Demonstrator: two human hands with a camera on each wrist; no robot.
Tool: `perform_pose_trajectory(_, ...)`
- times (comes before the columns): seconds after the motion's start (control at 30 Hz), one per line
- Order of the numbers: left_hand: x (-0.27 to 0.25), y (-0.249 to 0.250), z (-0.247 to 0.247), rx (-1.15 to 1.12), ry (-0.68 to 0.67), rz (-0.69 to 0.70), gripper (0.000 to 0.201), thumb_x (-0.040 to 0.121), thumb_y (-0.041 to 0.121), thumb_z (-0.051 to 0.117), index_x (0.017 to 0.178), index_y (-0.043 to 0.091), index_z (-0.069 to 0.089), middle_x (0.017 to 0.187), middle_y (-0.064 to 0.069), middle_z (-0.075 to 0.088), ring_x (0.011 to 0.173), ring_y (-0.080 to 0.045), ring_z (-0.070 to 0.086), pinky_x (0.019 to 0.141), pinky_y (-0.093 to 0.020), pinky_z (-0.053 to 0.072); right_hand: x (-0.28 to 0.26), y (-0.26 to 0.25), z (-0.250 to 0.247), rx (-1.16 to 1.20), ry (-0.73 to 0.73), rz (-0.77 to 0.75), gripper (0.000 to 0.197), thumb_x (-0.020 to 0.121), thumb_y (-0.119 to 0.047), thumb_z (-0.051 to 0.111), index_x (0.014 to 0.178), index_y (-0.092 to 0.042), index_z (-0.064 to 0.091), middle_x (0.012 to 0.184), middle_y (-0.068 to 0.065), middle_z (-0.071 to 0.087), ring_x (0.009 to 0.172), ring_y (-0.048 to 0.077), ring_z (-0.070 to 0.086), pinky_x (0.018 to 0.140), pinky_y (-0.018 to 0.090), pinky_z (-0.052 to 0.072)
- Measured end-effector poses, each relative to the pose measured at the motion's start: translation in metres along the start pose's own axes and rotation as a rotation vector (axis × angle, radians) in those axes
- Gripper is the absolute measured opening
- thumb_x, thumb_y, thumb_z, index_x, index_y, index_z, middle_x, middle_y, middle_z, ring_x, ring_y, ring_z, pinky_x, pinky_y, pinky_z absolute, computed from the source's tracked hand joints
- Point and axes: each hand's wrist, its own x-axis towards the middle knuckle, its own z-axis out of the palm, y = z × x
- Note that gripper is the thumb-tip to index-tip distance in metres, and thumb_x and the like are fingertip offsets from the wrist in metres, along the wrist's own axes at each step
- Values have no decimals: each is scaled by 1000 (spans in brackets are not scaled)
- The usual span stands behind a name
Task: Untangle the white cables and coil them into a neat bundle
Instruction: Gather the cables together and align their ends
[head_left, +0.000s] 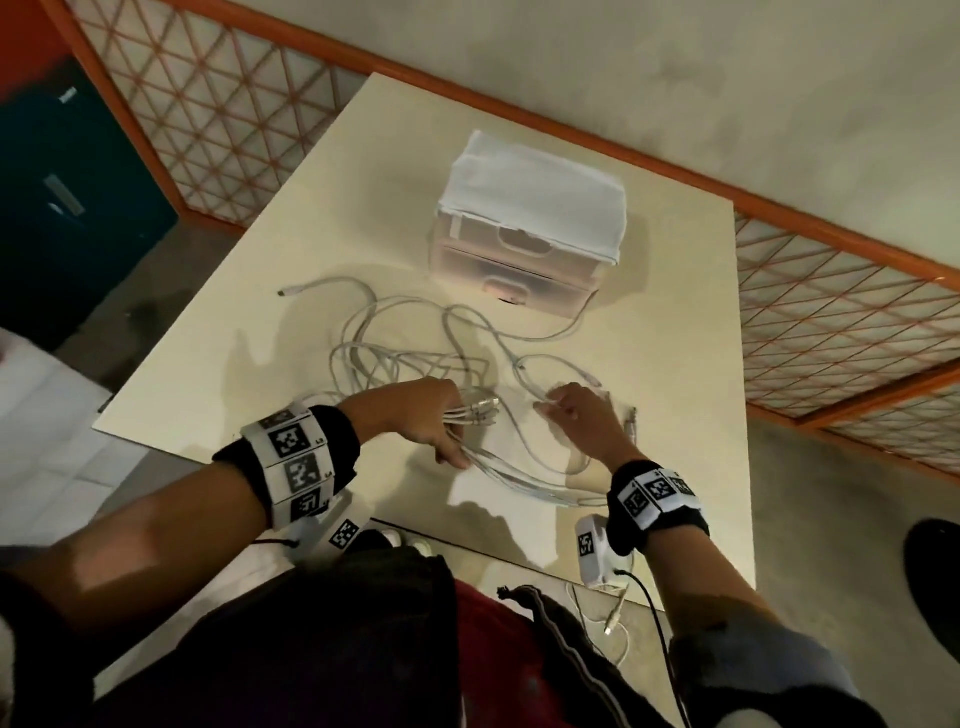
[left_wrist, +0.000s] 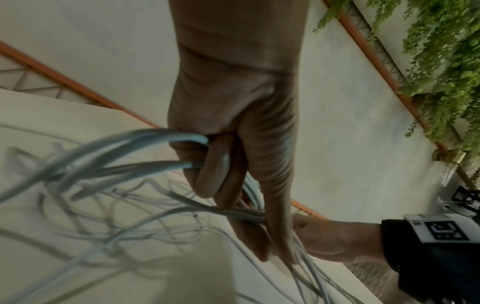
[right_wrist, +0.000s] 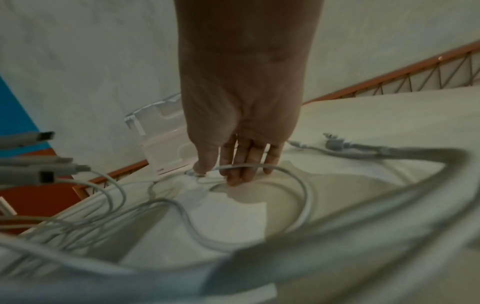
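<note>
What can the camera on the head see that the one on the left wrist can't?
Only the head view shows the drawer box under a white cloth, a loose plug end lying on the table, and the right hand at a cable loop. Only the left wrist view shows green plants and the fingers curled round several strands. Both show the left hand gripping the white cables.

Cream table (head_left: 675, 364): white cables (head_left: 415, 332), drawer box (head_left: 530, 228).
</note>
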Motion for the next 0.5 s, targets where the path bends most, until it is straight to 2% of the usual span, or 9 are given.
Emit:
perform_pose_trajectory(0.07,-1,-2,3,-58,56,4,24,65,26,83,72,7,70,76,-8,73,75,-19,69,68,-27,47,4,-4,8,32,-18,-25,18,93,-22,57,103,-7,60,88,7,65,68,11,56,62,22,40)
perform_pose_trajectory(0.13,-2,-2,6,-96,125,0,33,64,25,85,85,4,70,88,-8,73,84,-19,68,73,-28,50,7,-11,4,102,-15,-81,9,95,-10,50,94,-10,59,82,10,67,49,0,52,54,20,41)
perform_pose_trajectory(0.23,-1,3,3,-178,212,11,40,65,27,84,96,8,68,95,-3,70,88,-14,65,72,-21,48,8,-29,-18,166,17,-140,23,95,-3,45,83,-19,57,77,8,62,43,-1,56,47,15,47)
perform_pose_trajectory(0.3,3,10,-2,-302,312,24,31,69,27,81,91,11,68,87,-1,68,79,-12,63,66,-18,44,6,-46,-36,200,-5,-196,32,95,-2,44,80,-26,58,73,5,62,47,-1,58,50,16,49)
perform_pose_trajectory(0.37,11,18,-8,-510,481,-29,24,79,34,72,79,11,65,69,-1,60,55,-9,53,53,-18,39,1,-65,-51,232,-54,-265,28,94,-4,49,83,-25,63,72,1,64,53,3,61,56,20,52)
perform_pose_trajectory(0.43,19,25,-15,-832,572,-70,36,87,44,58,78,9,62,62,-3,51,38,-4,34,37,-16,26,-8,-81,-60,242,-151,-315,17,92,-5,55,92,-18,66,73,-1,66,59,5,63,62,20,53)
perform_pose_trajectory(0.5,21,30,-23,-1081,601,-59,44,90,49,50,81,8,62,63,-5,55,34,-2,27,34,-13,18,-17,-95,-61,205,-277,-329,18,89,-2,58,95,-16,68,78,3,69,62,6,63,66,21,53)
